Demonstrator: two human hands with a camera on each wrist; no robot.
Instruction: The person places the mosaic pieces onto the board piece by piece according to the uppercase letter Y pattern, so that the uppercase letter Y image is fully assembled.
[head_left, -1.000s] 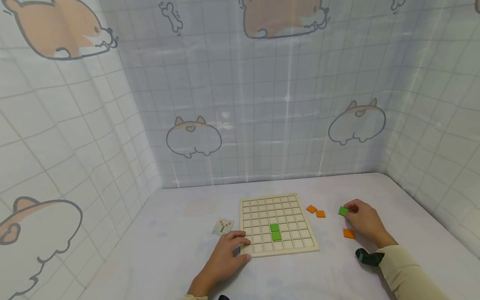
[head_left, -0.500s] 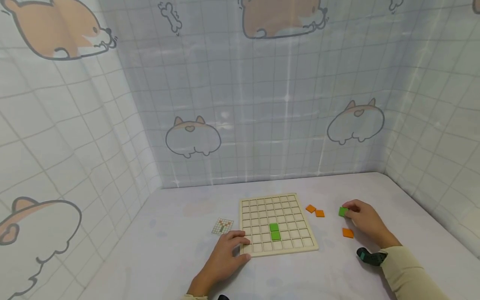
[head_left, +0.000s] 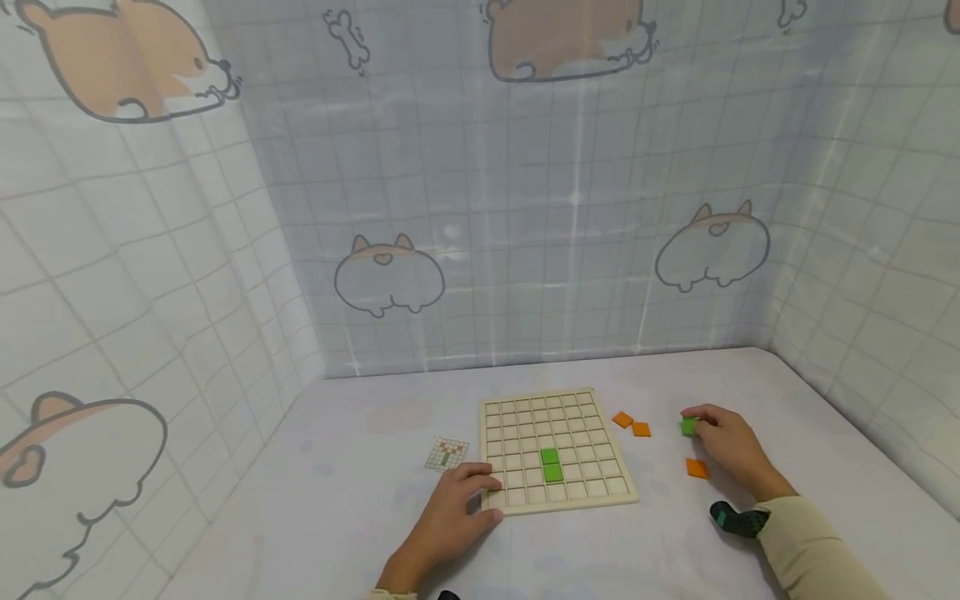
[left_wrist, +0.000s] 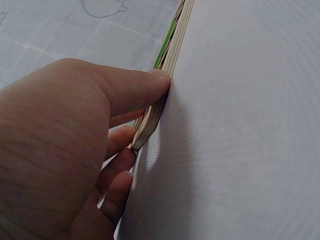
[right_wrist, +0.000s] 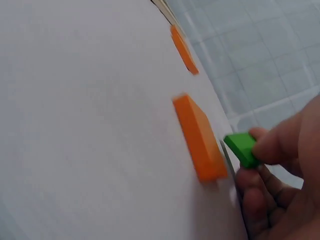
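At the right of the table, my right hand [head_left: 733, 443] pinches a green square tile [right_wrist: 243, 148] between thumb and fingers. My left hand [head_left: 453, 510] holds the near left corner of a pale wooden grid board [head_left: 517, 497], thumb at the front edge and fingers along the left side. In the left wrist view the thumb presses the board's edge. Two green tiles [head_left: 551, 464] sit one behind the other in neighbouring cells of the board. Near my right hand lies an orange tile [head_left: 697, 468], and two more orange tiles [head_left: 641, 429] lie beside the board's right edge.
A small pattern card [head_left: 447, 454] with a coloured grid lies left of the board. A dark wrist device [head_left: 738, 520] is at my right sleeve. Behind the white table [head_left: 360, 467] hangs a curtain [head_left: 510, 275] printed with dogs; more curtain stands at both sides.
My right hand has shifted very slightly toward me with the green tile, and its fingers cover a bit more of it. The left hand and the board stay put.
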